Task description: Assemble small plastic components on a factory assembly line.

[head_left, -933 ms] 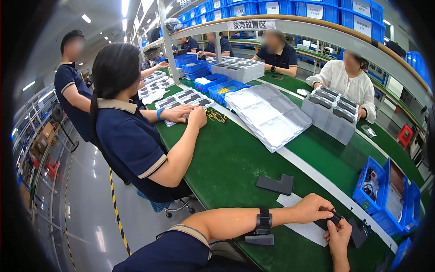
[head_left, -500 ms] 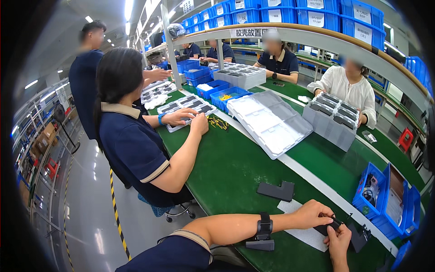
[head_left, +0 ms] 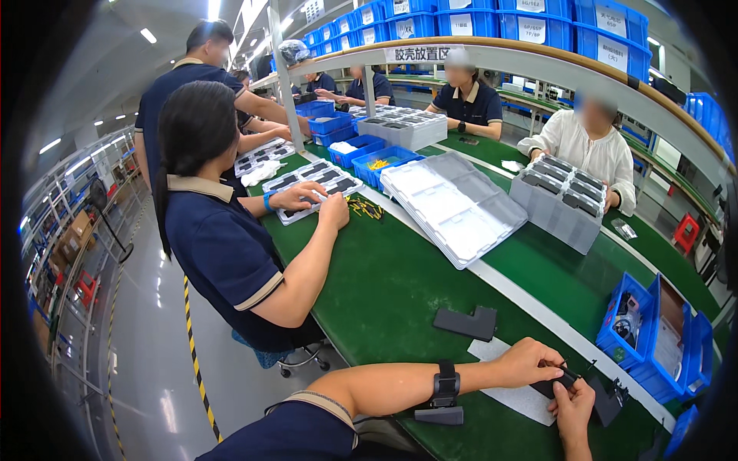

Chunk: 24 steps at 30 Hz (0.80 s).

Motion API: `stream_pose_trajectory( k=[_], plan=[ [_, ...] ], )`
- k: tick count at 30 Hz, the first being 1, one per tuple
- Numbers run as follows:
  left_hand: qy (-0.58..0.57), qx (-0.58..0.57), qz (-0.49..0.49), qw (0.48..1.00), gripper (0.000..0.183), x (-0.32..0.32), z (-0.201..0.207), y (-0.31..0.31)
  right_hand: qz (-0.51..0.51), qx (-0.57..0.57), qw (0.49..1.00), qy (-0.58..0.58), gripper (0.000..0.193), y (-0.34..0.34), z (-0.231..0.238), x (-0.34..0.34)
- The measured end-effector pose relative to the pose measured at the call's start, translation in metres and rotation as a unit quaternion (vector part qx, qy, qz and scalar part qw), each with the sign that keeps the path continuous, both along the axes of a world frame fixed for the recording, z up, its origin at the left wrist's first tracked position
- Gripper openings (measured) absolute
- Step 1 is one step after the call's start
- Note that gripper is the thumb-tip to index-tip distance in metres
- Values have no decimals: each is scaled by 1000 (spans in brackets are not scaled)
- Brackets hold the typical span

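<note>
Both my hands meet over a small black plastic part [head_left: 567,378] at the lower right. My left hand [head_left: 530,364] pinches its upper end from the left, with a wristband on that arm. From below, my right hand [head_left: 574,407] grips the same part between thumb and fingers. The fingers cover much of it, so its exact kind is unclear. Beneath my hands lies a whitish strip-shaped mat [head_left: 511,393]. Just right of my right hand are more black parts [head_left: 607,401]. A flat black L-shaped piece [head_left: 466,323] rests on the green table beyond my left hand.
Blue bins [head_left: 626,326] stand at the right edge. A translucent tray [head_left: 453,207] leans on the white rail. At left, a seated co-worker [head_left: 223,223] handles a tray of black parts [head_left: 323,178] beside yellow-and-black pieces [head_left: 365,207]. Across, someone in white holds stacked trays [head_left: 557,207].
The standing person at the far left has leaned right, arm stretched toward the trays. The view has shifted slightly. My hands keep nearly the same grip on the black part.
</note>
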<state>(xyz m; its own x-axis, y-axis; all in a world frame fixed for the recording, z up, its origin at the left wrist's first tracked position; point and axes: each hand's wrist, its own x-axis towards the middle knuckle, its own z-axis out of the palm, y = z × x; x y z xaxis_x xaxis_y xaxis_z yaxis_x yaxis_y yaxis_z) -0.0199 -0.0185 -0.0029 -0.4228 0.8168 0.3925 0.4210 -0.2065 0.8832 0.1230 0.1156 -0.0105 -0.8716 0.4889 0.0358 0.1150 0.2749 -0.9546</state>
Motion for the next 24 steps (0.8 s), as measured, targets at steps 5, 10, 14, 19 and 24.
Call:
stream_pose_trajectory(
  k=[5,10,14,19,24],
  plan=[
    [-6,-21,-1,1000,21,1,2,-1,1,-2,1000,3,9,0,0,1],
    [5,-16,-2,1000,22,1,5,-3,7,-6,1000,12,8,1,-2,1],
    [4,-16,2,1000,22,2,5,-3,4,-4,1000,4,8,-1,0,2],
    [10,13,3,1000,22,0,-4,1,4,0,1000,-1,8,-1,1,1],
    [14,-14,1,1000,22,0,2,-1,2,-9,1000,6,8,-1,0,2]
  ],
)
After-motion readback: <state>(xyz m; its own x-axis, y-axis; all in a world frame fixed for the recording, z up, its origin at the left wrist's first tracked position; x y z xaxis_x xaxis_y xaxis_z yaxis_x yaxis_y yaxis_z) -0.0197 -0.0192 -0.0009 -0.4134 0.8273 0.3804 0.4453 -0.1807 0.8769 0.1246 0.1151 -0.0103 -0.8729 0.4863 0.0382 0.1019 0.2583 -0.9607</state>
